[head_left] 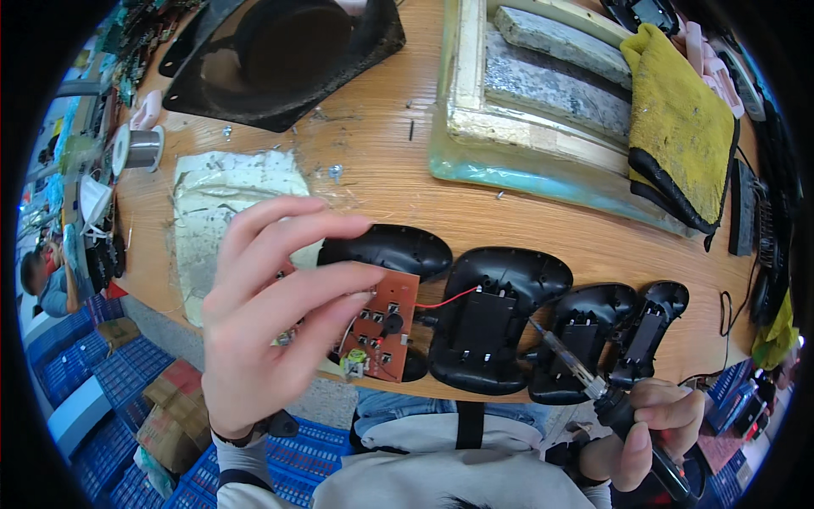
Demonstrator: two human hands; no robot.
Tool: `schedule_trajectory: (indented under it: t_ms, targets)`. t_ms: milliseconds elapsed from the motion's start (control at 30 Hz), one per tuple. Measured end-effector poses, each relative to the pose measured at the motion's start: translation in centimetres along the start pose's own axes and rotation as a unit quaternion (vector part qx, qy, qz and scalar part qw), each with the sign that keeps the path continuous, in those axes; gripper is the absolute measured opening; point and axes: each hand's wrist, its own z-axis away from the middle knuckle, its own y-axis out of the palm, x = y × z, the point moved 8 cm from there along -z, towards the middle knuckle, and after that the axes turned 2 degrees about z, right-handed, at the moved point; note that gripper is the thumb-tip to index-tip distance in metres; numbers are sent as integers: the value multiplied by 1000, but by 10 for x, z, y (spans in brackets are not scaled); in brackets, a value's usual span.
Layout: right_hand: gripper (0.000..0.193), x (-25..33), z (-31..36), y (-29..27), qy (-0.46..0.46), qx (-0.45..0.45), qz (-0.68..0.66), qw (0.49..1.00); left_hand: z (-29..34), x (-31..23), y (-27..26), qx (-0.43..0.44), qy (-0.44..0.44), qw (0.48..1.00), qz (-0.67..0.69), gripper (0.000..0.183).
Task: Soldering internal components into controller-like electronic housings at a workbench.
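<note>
My left hand (pixel 263 318) is curled over an orange circuit board (pixel 398 293), which it grips by the left side; the fingers hide part of the board. Small black components and a yellow-green part show on the board's face. A thin red wire (pixel 448 301) runs from the board's right edge to a black gamepad-shaped plastic shell (pixel 547 271) with a battery box. In my right hand (pixel 666 416) is a soldering iron (pixel 615 409), its tip pointing up and left beside that shell, seemingly not touching the board. Another black shell (pixel 398 246) lies partly behind the board.
Two more black shells (pixel 585 318) (pixel 666 305) line the table's near edge at right. A yellow cloth (pixel 682 119) hangs over a wooden frame (pixel 543 131). Further left are a black fan-shaped housing (pixel 373 42), a solder spool (pixel 140 150) and a stained pale sheet (pixel 199 182).
</note>
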Motion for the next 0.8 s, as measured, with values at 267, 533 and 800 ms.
schedule_trajectory:
  t_ms: [267, 533, 800]
  targets:
    - [25, 4, 6, 2, 40, 44, -8, 998, 41, -8, 12, 109, 53, 988, -96, 27]
    - [27, 6, 16, -4, 61, 14, 1, 998, 46, 7, 4, 22, 12, 995, -101, 28]
    - [26, 12, 21, -8, 28, -19, -1, 999, 35, 5, 4, 32, 6, 995, -99, 24]
